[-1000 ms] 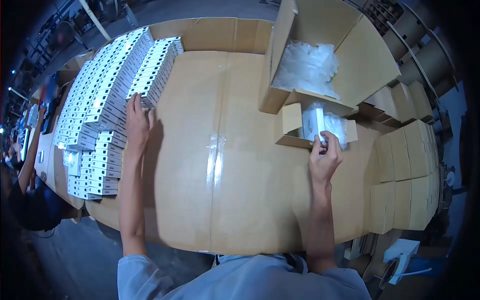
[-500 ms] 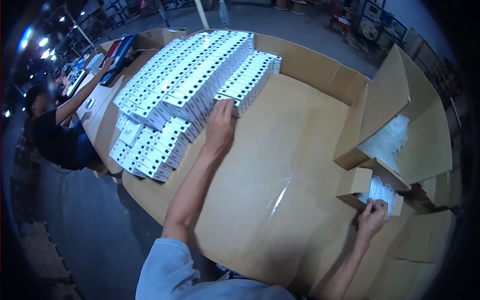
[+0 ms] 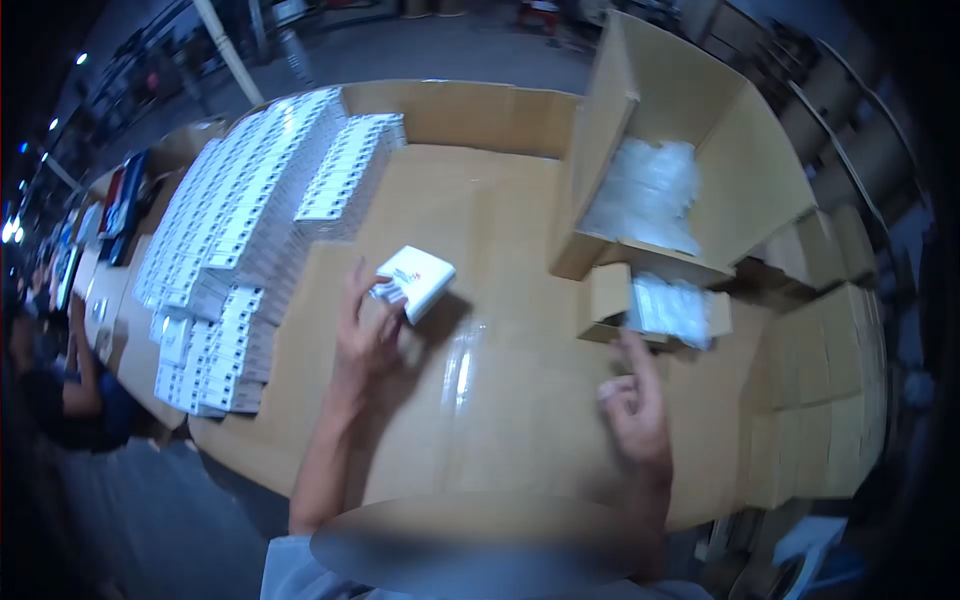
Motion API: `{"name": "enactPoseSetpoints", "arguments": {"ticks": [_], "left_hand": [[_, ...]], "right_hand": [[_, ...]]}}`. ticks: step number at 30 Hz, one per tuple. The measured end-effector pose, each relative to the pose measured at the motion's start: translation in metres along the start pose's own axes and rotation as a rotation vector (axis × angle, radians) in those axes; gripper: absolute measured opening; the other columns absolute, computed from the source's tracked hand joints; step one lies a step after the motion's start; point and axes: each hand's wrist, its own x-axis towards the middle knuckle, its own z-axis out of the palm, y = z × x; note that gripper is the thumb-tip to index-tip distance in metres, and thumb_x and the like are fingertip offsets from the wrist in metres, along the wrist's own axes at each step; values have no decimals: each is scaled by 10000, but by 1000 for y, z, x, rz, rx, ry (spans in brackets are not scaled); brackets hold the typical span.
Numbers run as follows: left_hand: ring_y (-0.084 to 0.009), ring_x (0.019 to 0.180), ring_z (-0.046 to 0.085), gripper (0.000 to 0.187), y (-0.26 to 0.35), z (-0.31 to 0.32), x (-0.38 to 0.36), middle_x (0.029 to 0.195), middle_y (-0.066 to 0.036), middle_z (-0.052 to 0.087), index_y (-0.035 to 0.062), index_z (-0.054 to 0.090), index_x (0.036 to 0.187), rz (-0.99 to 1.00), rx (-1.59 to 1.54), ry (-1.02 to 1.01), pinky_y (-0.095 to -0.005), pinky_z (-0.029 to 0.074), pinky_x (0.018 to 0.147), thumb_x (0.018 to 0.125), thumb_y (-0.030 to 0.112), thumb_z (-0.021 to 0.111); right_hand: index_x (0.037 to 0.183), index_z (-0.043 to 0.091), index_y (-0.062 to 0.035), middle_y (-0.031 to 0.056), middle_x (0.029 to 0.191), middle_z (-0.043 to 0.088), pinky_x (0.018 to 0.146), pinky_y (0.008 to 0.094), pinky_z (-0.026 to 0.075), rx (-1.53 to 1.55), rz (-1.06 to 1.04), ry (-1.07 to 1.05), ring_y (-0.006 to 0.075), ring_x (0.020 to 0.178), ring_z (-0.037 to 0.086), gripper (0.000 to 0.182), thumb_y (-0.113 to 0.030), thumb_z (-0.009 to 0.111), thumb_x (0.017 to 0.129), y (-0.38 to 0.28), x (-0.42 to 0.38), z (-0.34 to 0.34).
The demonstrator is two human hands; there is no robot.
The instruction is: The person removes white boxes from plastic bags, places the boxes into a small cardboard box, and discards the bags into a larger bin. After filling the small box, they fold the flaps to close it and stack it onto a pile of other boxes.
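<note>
My left hand [image 3: 365, 330] has its fingers at the near left edge of a small white box [image 3: 425, 277] with a coloured print on top. This box is tilted and casts a shadow on the cardboard surface. My right hand [image 3: 638, 405] has its index finger stretched out and the other fingers curled, with nothing visible in it. Its fingertip is beside a small open carton [image 3: 605, 290] full of clear plastic packets [image 3: 670, 308]. To the left, white boxes [image 3: 240, 200] stand packed in long rows, with a shorter row [image 3: 350, 165] beside them.
Behind the small carton, a large open carton [image 3: 745, 130] holds clear plastic bags [image 3: 645, 195]. Flat cardboard [image 3: 820, 390] is at the right. A raised cardboard wall [image 3: 470, 115] edges the table at the back. Another person [image 3: 75, 385] is at the far left.
My left hand has come away from the short row and now holds a white box over the middle. My right hand has drawn back from the plastic packets. The view has turned right.
</note>
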Motion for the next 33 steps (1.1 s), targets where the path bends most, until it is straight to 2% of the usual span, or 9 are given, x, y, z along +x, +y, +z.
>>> {"name": "enactPoseSetpoints", "arguments": {"ticks": [6, 9, 12, 16, 19, 23, 27, 30, 33], "left_hand": [[-449, 1276, 559, 293, 146, 17, 25, 1244, -125, 599, 59, 688, 1015, 279, -483, -331, -538, 521, 1034, 752, 1, 803], [-394, 1221, 595, 252, 184, 34, 56, 1211, -131, 605, 81, 676, 1067, 401, -462, -558, -476, 542, 980, 831, 80, 766], [-347, 1162, 625, 296, 201, 49, 105, 1194, -124, 614, 88, 677, 1091, 222, -562, -674, -442, 556, 944, 815, 100, 782], [-357, 896, 674, 180, 221, 138, 192, 964, -142, 677, 37, 687, 998, 395, -405, -507, -436, 557, 797, 831, 49, 750], [-371, 856, 694, 243, 230, 238, 262, 899, -199, 711, -15, 719, 932, 345, -89, -409, -445, 557, 770, 872, 218, 754], [-424, 953, 705, 430, 220, 334, 304, 931, -243, 719, 0, 719, 979, 261, 302, -630, -497, 567, 854, 825, 394, 800], [-401, 989, 715, 337, 203, 386, 306, 1003, -229, 741, 9, 758, 941, -6, 156, -773, -474, 553, 918, 814, 318, 793], [-381, 975, 719, 332, 198, 384, 314, 1003, -217, 747, 18, 761, 1003, 10, 9, -756, -450, 553, 903, 820, 294, 778], [-244, 940, 707, 270, 192, 356, 322, 976, -103, 735, 6, 711, 1075, -246, -457, -755, -384, 564, 839, 920, 225, 684]], "right_hand": [[1585, 331, -56, 99, 1331, 579, 880, 261, 509, 486, -49, -465, 109, 1042, 595, 625, -25, 585, 1014, -11, -10, 1], [1341, 583, 0, 76, 1163, 659, 843, 238, 508, 459, -120, -139, 98, 967, 617, 320, -25, 562, 1023, 9, -9, -16], [1169, 671, 16, 59, 1055, 695, 737, 226, 504, 401, -148, 76, 79, 841, 624, 193, -18, 568, 1010, 26, -8, -47], [1143, 697, -12, 21, 1001, 674, 577, 187, 386, 297, -189, 165, 14, 703, 508, 174, -50, 610, 997, 42, -2, -92], [1140, 707, -21, 12, 1018, 661, 565, 169, 354, 301, -199, 184, 2, 682, 476, 172, -55, 634, 988, 44, 3, -109], [1150, 708, -18, 22, 1058, 665, 610, 175, 401, 316, -217, 204, 20, 743, 528, 185, -44, 643, 979, 47, 4, -132], [1139, 712, -13, 28, 1065, 668, 652, 180, 427, 319, -177, 224, 34, 796, 555, 177, -42, 641, 979, 48, -4, -152], [1103, 723, -3, 21, 1010, 672, 660, 193, 431, 259, -194, 251, 39, 799, 548, 159, -37, 616, 991, 51, -6, -165], [1053, 736, 4, 72, 961, 705, 706, 221, 458, 157, -217, 270, 83, 823, 605, 162, -7, 588, 989, 40, 0, -177]]}}
